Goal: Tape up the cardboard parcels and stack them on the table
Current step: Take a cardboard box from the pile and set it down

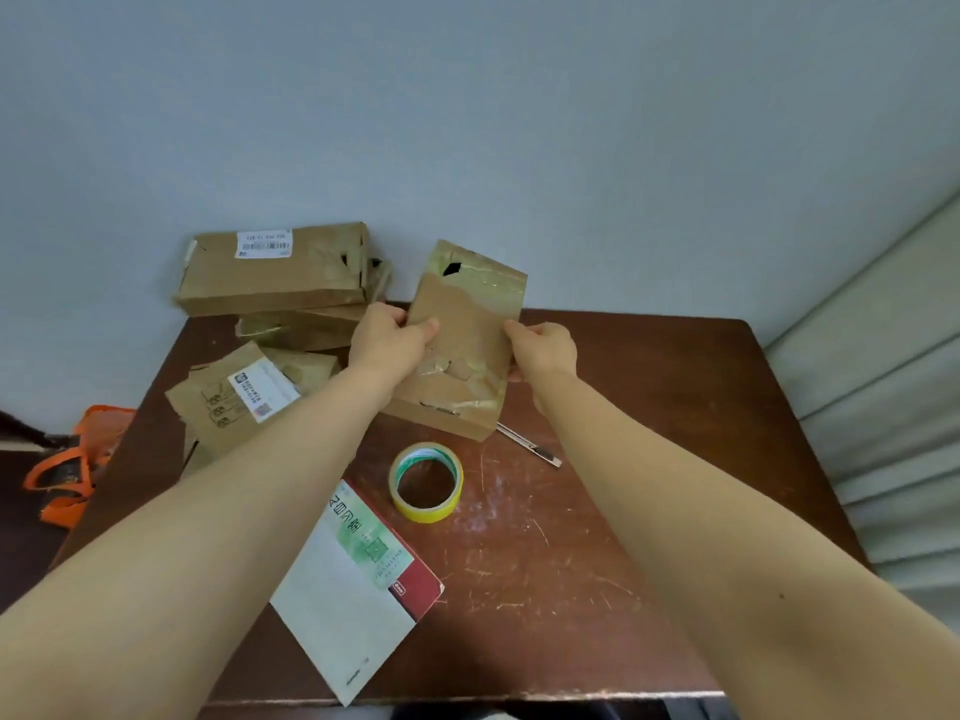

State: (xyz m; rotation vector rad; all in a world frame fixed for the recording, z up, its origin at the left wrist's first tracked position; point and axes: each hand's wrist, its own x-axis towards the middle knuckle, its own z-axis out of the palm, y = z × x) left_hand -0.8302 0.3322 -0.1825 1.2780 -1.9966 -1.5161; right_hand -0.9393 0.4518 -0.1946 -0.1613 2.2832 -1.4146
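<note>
A flat cardboard parcel (pixel 467 324) with clear tape on both ends is held tilted above the brown table (pixel 623 459). My left hand (pixel 387 340) grips its left edge, thumb on the top face. My right hand (pixel 545 350) grips its right edge. A stack of taped parcels (pixel 270 272) stands at the table's back left against the wall. In front of the stack lies another parcel with a white label (pixel 244 397). A yellow tape roll (pixel 427 482) lies flat on the table below the held parcel.
A utility knife (pixel 530 445) lies partly under the held parcel, to the right of the tape. A white, green and red book (pixel 358 589) sits at the front edge. An orange bag (pixel 72 470) is on the floor at left. Curtains (pixel 893 407) hang at right.
</note>
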